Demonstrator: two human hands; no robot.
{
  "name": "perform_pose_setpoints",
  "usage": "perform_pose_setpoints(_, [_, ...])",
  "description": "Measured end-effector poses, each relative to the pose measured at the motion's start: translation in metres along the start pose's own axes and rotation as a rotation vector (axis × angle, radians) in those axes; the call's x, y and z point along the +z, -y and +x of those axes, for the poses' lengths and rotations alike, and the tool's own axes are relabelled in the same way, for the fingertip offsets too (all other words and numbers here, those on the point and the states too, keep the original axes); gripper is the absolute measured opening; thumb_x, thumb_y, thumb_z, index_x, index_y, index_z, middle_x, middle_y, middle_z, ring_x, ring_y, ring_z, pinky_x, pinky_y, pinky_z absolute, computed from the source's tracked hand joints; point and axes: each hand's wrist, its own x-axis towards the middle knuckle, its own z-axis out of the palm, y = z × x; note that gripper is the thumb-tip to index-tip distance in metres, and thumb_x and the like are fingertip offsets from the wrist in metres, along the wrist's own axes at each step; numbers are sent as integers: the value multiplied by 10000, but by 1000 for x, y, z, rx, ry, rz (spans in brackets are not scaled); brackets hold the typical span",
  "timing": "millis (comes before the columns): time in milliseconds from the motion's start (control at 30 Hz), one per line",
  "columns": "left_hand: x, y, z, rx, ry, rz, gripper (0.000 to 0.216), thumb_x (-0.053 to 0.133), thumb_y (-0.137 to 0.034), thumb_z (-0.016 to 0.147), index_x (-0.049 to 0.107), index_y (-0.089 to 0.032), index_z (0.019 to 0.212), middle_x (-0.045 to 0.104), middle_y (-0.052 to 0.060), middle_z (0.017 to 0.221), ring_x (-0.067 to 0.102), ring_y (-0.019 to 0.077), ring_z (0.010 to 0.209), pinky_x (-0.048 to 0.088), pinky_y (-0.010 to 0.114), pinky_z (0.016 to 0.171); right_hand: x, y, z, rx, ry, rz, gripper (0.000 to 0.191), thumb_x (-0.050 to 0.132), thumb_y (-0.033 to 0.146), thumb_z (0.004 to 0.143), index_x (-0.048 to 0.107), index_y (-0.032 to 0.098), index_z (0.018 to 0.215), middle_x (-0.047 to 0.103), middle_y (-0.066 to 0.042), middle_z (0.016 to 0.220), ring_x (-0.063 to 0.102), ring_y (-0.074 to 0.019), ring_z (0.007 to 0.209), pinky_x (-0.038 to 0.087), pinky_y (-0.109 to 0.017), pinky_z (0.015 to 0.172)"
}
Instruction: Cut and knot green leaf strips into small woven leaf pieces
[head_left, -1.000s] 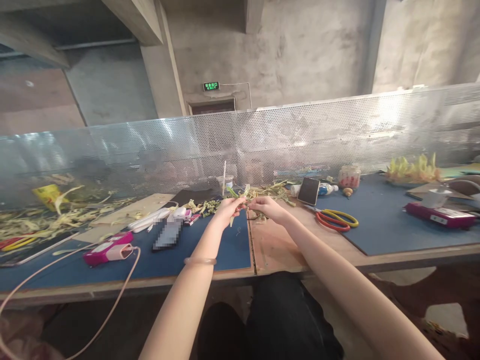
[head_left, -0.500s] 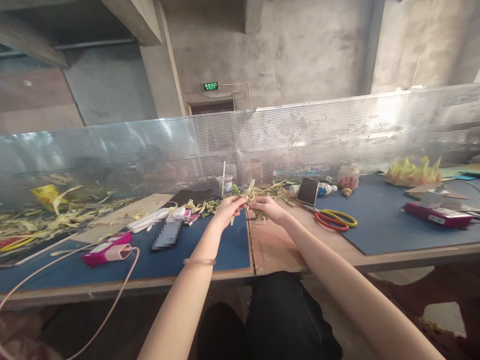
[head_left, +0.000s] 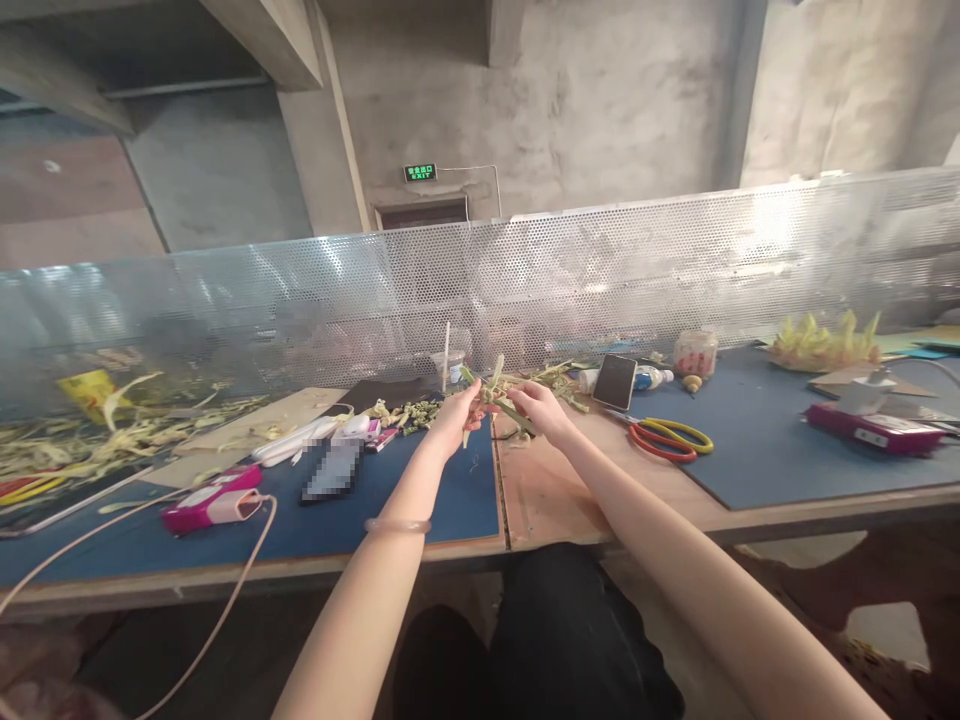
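My left hand (head_left: 455,418) and my right hand (head_left: 541,410) meet over the middle of the workbench (head_left: 420,500). Both pinch a small piece made of pale green leaf strips (head_left: 496,391) held between them, its loose ends sticking up and out. A bangle sits on my left wrist. Behind the hands lie a heap of leaf strips (head_left: 551,378) and a row of small green woven pieces (head_left: 409,411).
Red and yellow scissors (head_left: 670,437), a phone (head_left: 616,381), a bottle and a jar lie to the right. A pink device (head_left: 216,500) with a cable and a blurred item lie to the left. Leaf scraps (head_left: 97,435) pile far left. A perforated metal screen (head_left: 675,270) backs the bench.
Both hands have lifted slightly and turned the leaf piece; its strips now stand higher between my fingers.
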Motion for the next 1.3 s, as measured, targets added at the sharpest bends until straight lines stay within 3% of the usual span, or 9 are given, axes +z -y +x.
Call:
perform_pose_setpoints(133, [-1, 3, 2, 15, 23, -3, 197, 535, -334, 754, 572, -140, 765, 628, 61, 628, 387, 59, 422, 206, 171, 371, 0, 0, -2, -117, -142, -115, 251, 461, 415, 785, 554, 191, 851, 426, 36, 591, 395, -125, 572, 320, -249, 580])
perform_pose_setpoints(267, [1, 5, 2, 38, 47, 16, 190, 517, -168, 700, 580, -141, 877, 588, 14, 598, 397, 68, 443, 214, 171, 385, 1, 4, -3, -199, -72, -155, 405, 545, 429, 739, 551, 217, 1085, 477, 24, 677, 416, -122, 588, 357, -249, 607])
perform_pose_setpoints(500, [6, 7, -4, 92, 104, 55, 676, 505, -26, 662, 335, -200, 1293, 608, -26, 669, 452, 74, 509, 334, 187, 501, 2, 6, -2, -173, 123, -126, 419, 564, 469, 721, 606, 176, 1018, 423, 51, 528, 387, -104, 488, 316, -226, 468])
perform_pose_setpoints(600, [8, 6, -5, 109, 132, 68, 731, 528, -57, 702, 239, -208, 1355, 629, -11, 696, 504, 89, 567, 380, 205, 579, 1, 7, -2, -173, 159, -91, 350, 551, 461, 731, 618, 171, 915, 420, 52, 522, 354, -87, 452, 285, -216, 426])
perform_pose_setpoints(833, [11, 0, -10, 160, 193, 89, 775, 542, -100, 755, 114, -209, 1392, 644, -8, 679, 535, 95, 605, 401, 211, 635, 2, 7, -1, -172, 88, -28, 246, 543, 407, 736, 558, 163, 764, 500, 17, 557, 411, -95, 476, 306, -218, 433])
perform_pose_setpoints(1167, [9, -6, -14, 174, 192, 208, 744, 542, -168, 776, 114, -218, 1383, 634, -4, 667, 550, 108, 614, 387, 214, 606, -1, 7, -3, -114, 61, 37, 302, 545, 472, 726, 553, 172, 756, 495, 25, 534, 384, -82, 414, 283, -215, 386])
perform_pose_setpoints(1300, [6, -6, -14, 161, 214, 247, 628, 529, -160, 772, 263, -206, 1339, 627, 8, 675, 545, 113, 611, 374, 208, 577, -3, 2, 0, -95, 56, 59, 320, 567, 484, 706, 559, 170, 766, 481, 26, 569, 388, -77, 422, 293, -215, 393])
